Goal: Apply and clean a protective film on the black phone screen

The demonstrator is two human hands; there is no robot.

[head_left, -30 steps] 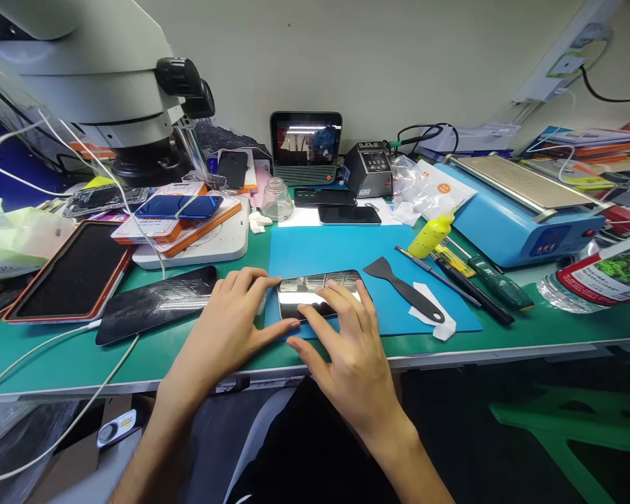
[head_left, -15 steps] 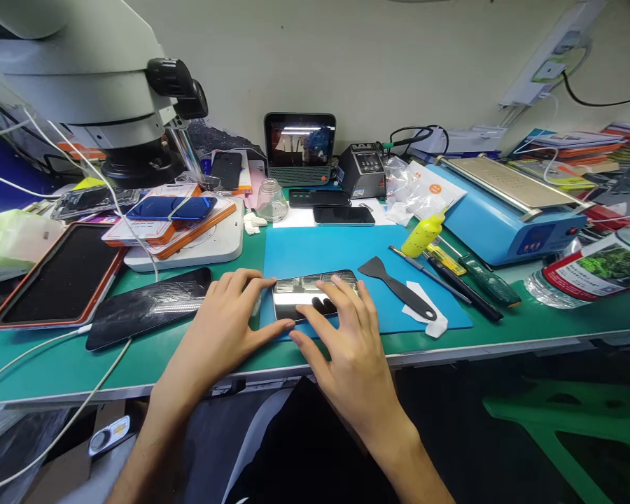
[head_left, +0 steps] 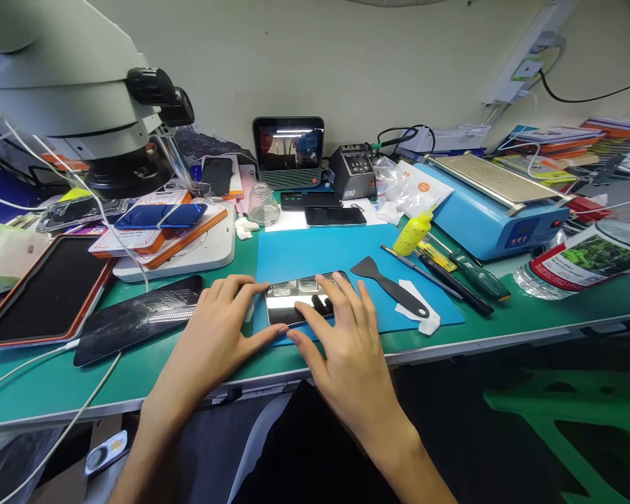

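While lying flat near the front edge of the blue mat (head_left: 346,252), phone (head_left: 294,302) glossy and dark, ceiling lights mirrored across glass. Left hand (head_left: 213,336) spread open, fingertips at phone's left end, thumb along near edge, grasping nothing. Right hand (head_left: 349,343) open, fingers pressed flat on glass. Black scraper (head_left: 391,287) just right, apart from phone.

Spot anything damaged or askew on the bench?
Yes. The dark glass panel left of the left hand looks cracked and lies askew off the blue mat. The phone under both hands looks intact.
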